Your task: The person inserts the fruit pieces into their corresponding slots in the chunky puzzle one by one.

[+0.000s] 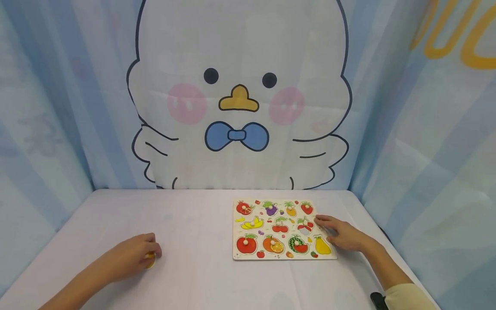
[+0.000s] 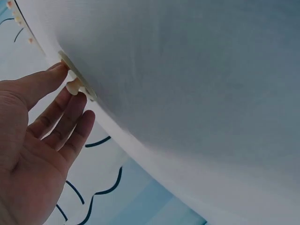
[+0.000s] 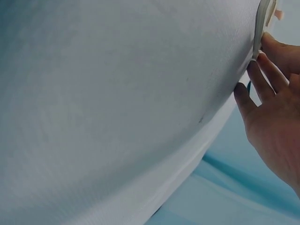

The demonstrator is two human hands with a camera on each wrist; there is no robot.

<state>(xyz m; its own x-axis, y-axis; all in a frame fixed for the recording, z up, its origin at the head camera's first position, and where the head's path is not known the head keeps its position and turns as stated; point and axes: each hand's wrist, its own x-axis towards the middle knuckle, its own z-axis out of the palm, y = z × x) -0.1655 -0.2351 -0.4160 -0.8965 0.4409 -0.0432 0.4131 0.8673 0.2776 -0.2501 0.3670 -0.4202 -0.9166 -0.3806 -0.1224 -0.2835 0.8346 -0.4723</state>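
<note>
On the left of the table, my left hand (image 1: 133, 257) pinches a small knobbed puzzle piece (image 2: 75, 77) with thumb and fingers. A yellow bit of the piece (image 1: 150, 259) shows under the fingers in the head view; the rest of its face is hidden. Its edge is at or close to the tabletop. Right of centre lies a wooden fruit puzzle board (image 1: 267, 234) with several pictured fruits, many with knobs. My right hand (image 1: 342, 234) rests against the board's right edge, beside the yellow pear (image 1: 321, 245), its fingers loosely extended.
A white cloth covers the table (image 1: 193, 275). A curtain with a large cartoon bird (image 1: 240, 163) hangs behind it, and blue-striped curtains (image 1: 434, 172) stand at both sides. A dark object (image 1: 377, 300) sits by the right sleeve (image 1: 408, 297).
</note>
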